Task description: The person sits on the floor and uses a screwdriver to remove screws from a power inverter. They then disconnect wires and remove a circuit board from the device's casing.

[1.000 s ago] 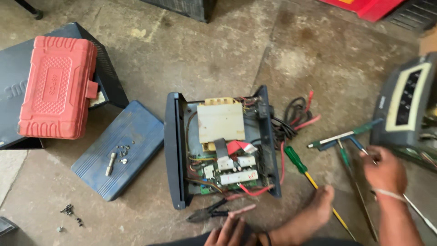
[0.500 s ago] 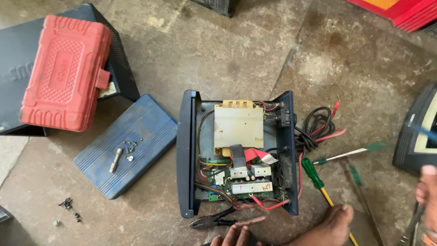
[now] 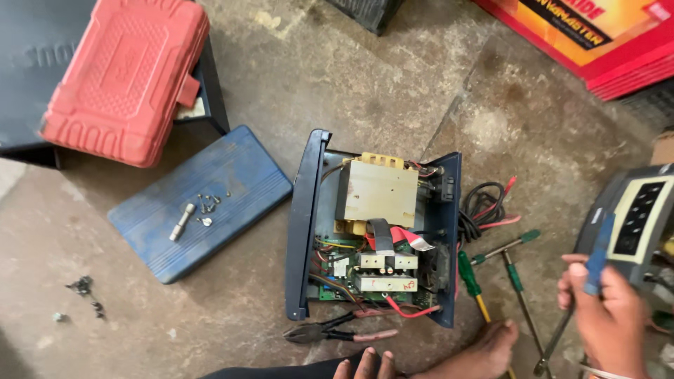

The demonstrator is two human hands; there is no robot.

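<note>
Down at the lower right, well to the right of the opened power unit (image 3: 375, 231), the right hand (image 3: 607, 312) is closing its fingers around a blue-handled tool (image 3: 597, 256), whose handle is sticking up above the knuckles. A thin metal shaft (image 3: 554, 344) is slanting down and left below the fist, though whether it belongs to that same tool cannot be told. The left hand is not showing anywhere.

Just beyond the hand, farther right of the unit, a grey meter (image 3: 632, 221) with a pale face is sitting on the floor. Between the unit and the hand, 2 green-handled screwdrivers (image 3: 516, 277) are lying crossed, and a third one with a yellow shaft (image 3: 470, 281) is lying right beside the unit's wall. Black and red cables (image 3: 484, 207) are spilling from the unit's right side. Pliers (image 3: 337, 330) with reddish grips are resting just below the unit, and bare feet (image 3: 484, 351) are sitting at the bottom edge. Left of the unit, a blue cover plate (image 3: 239, 182) is holding loose screws (image 3: 207, 205), and a red case (image 3: 126, 77) is lying farther up and left.
</note>
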